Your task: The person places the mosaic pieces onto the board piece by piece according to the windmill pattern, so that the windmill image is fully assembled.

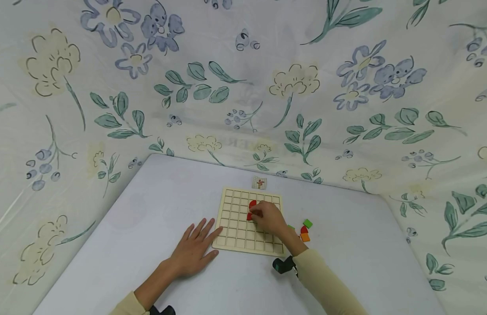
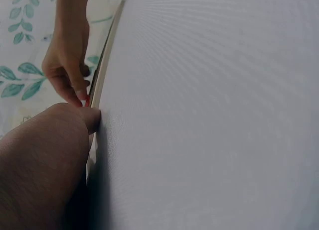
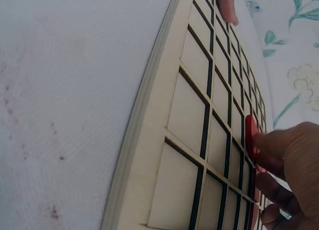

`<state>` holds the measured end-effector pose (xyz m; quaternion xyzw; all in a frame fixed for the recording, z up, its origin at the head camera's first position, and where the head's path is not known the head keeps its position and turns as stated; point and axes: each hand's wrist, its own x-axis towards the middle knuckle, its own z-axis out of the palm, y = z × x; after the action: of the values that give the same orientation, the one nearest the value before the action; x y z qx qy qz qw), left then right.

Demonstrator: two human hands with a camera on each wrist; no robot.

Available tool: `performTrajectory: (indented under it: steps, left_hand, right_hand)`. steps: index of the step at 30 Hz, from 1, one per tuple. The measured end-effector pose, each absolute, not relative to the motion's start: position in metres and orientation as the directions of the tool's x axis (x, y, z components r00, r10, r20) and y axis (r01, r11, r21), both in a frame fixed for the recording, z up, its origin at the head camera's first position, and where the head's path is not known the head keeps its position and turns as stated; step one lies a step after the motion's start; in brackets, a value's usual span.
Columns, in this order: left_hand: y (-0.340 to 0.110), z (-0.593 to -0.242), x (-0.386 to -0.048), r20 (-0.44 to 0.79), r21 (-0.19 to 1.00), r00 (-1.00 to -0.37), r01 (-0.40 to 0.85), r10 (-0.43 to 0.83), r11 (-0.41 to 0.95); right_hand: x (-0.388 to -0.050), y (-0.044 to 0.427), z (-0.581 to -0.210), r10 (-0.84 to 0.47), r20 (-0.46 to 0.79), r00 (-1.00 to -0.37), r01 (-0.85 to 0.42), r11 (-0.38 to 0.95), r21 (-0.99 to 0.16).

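A square wooden grid board (image 1: 237, 240) lies on the white table, divided into small square cells. Near its middle my right hand (image 1: 267, 216) pinches a red piece (image 3: 250, 136) between thumb and fingers, low over the cells. Another red piece (image 1: 253, 203) with a rounded edge sits on the board just above those fingertips. My left hand (image 1: 194, 253) lies flat on the table with its fingers spread, and one fingertip rests on the board's left edge. The right fingers partly cover the red pieces in the head view.
Right of the board lie loose pieces: a green one (image 1: 308, 223), a red one (image 1: 304, 229) and an orange one (image 1: 305, 237); the right forearm partly hides others. A small pattern card (image 1: 259, 182) lies behind the board. Flowered cloth (image 1: 227, 144) stands behind the table.
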<state>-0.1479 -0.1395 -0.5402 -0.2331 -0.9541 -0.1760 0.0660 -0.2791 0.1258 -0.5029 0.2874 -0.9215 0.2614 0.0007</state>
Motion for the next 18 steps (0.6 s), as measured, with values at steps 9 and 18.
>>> performTrajectory:
  steps: [9,18]
  left_hand:
    - [-0.14,-0.5385,-0.1487,0.179,0.3,-0.89,0.455,0.419,0.839]
    - [-0.1398,-0.539,-0.1496,0.139,0.282,-0.897,0.443,0.421,0.851]
  right_hand:
    - [-0.2772,0.1218,-0.5031,-0.535,0.144,-0.833,-0.542,0.734,-0.408]
    - [-0.2782,0.1242,-0.5037,-0.52,0.123,-0.845,-0.514,0.728,-0.454]
